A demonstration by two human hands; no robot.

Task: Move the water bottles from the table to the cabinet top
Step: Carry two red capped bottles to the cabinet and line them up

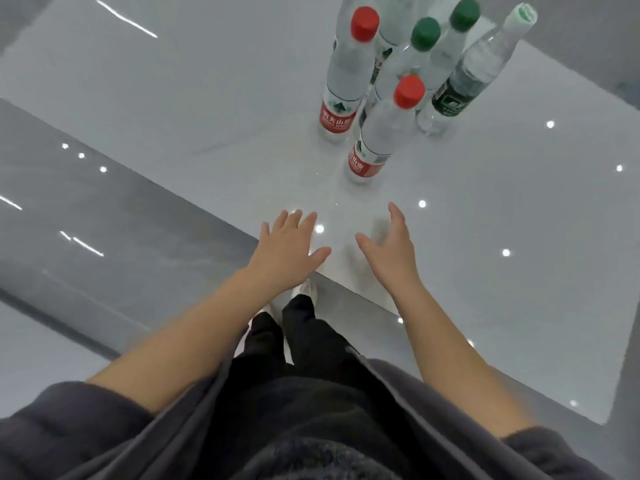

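Several clear water bottles stand upright in a cluster on the glossy white table (485, 220). The nearest one has a red cap and red label (377, 140). Behind it to the left stands another red-capped bottle (346, 74). Two green-capped bottles (408, 60) (446, 46) stand further back, and a bottle with a pale green cap and dark label (474, 74) is at the right. My left hand (287, 247) and my right hand (391, 244) reach over the table's near edge with fingers spread, holding nothing, a short way in front of the nearest bottle.
The table's near edge runs diagonally from upper left to lower right. Shiny grey floor (104, 220) lies to the left and below. My dark trousers and pale shoes (304, 292) are beside the edge. Ceiling lights reflect as bright dots on the surfaces.
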